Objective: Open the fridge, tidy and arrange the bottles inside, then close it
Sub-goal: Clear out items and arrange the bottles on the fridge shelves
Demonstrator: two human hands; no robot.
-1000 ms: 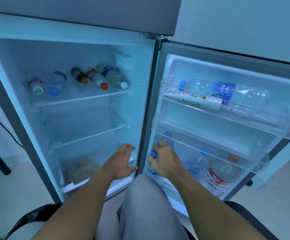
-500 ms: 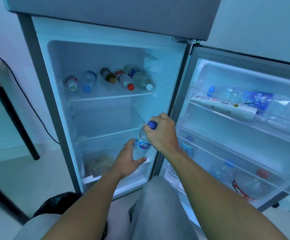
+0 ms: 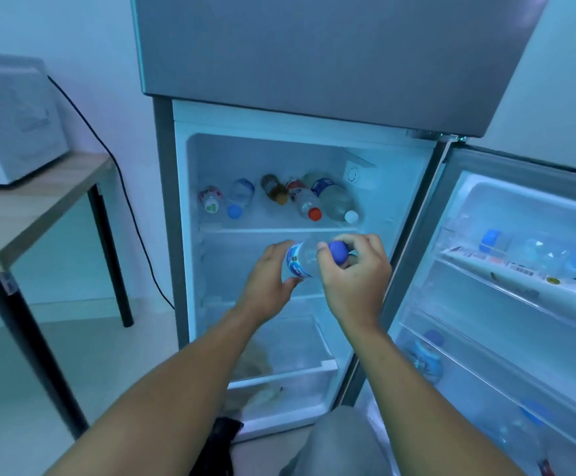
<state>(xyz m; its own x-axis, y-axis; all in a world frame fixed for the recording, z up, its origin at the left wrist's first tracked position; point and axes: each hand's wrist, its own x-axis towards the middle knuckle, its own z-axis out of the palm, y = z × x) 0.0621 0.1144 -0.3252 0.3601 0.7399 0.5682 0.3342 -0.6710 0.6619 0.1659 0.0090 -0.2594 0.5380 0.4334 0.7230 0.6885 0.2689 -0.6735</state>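
Note:
The fridge (image 3: 183, 207) stands open with its door (image 3: 458, 235) swung to the right. I hold a clear water bottle (image 3: 302, 257) with a blue cap sideways in front of the middle shelf. My left hand (image 3: 269, 273) grips its body and my right hand (image 3: 355, 273) holds its cap end. Several bottles lie on the top shelf (image 3: 279, 230), caps toward me, among them one with a red cap (image 3: 309, 204) and one with a white cap (image 3: 338, 204). More bottles (image 3: 425, 355) stand in the door racks.
A white tube (image 3: 534, 285) lies in the upper door rack. The crisper drawer (image 3: 300, 369) sits at the fridge bottom. At the left a wooden table (image 3: 22, 214) with black legs carries a white appliance (image 3: 11, 121), and a black cable (image 3: 121, 187) hangs by the wall. My knee (image 3: 341, 444) is below.
My right hand lifted the blue-capped bottle out of the lower door rack and up to the middle shelf level. My left hand rose from the crisper edge and took the bottle's body.

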